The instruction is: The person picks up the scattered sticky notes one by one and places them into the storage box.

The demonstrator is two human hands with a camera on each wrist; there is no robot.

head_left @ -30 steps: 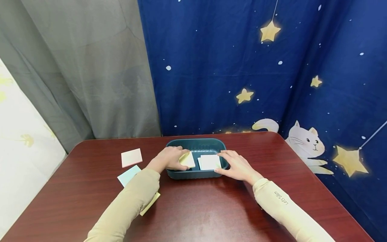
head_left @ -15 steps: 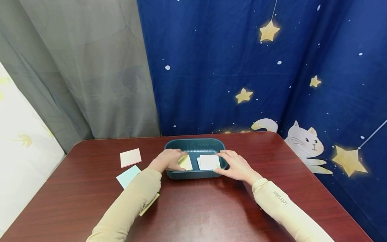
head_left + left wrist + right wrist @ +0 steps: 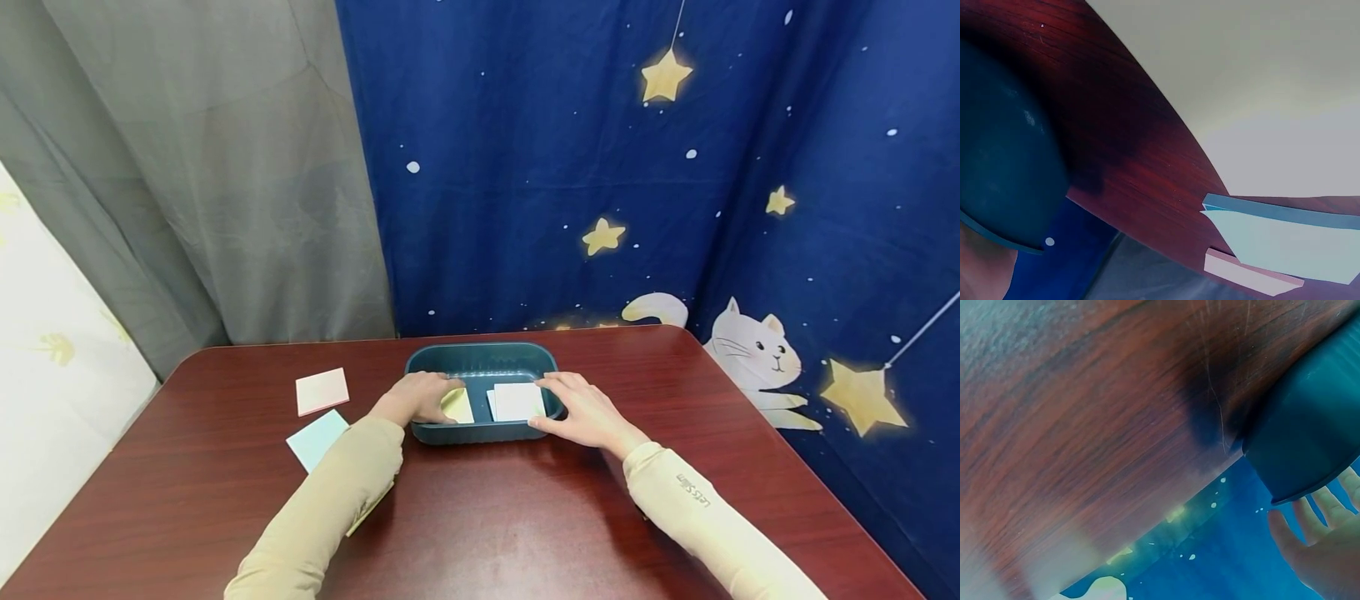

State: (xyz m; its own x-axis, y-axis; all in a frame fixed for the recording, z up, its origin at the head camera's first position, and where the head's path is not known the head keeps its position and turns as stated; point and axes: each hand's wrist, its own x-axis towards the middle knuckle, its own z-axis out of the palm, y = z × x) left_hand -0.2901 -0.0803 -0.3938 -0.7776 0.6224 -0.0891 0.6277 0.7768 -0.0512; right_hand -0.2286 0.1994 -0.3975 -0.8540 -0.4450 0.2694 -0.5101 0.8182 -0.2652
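Pinching, the left hand (image 3: 418,397) has the yellow pad (image 3: 459,407), the right hand (image 3: 582,412) the white pad (image 3: 517,402). Uneven release could skew either.

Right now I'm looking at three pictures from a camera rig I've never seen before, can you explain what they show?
No machine here, just a person's left hand and right hand. The wide picture is from a camera worn on the head; the two tilted ones are from cameras on the wrists. On the dark red table stands a teal bin with yellow notes and white notes inside. Left of it lie a pink pad, a light blue pad and something yellow, partly behind the left sleeve. The left hand is at the yellow notes, the right at the white ones; whether either grips anything is unclear.
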